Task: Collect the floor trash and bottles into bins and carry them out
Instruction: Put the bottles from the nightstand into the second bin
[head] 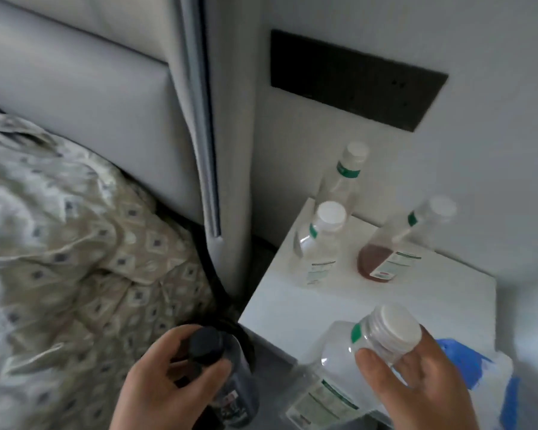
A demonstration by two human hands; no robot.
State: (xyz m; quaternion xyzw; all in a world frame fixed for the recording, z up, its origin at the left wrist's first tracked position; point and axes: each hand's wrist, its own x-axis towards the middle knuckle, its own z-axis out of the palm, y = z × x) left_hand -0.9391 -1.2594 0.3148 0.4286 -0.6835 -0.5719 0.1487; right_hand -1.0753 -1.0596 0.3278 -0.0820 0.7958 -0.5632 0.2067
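two hands, two bottles up close: left hand (168, 377) has its fingers curled round a dark bottle (227, 370), right hand (416, 380) grips a clear white-capped bottle (370, 352) at the neck. three more capped bottles (320, 240) stand on the white nightstand (292, 308); one holds brown liquid.
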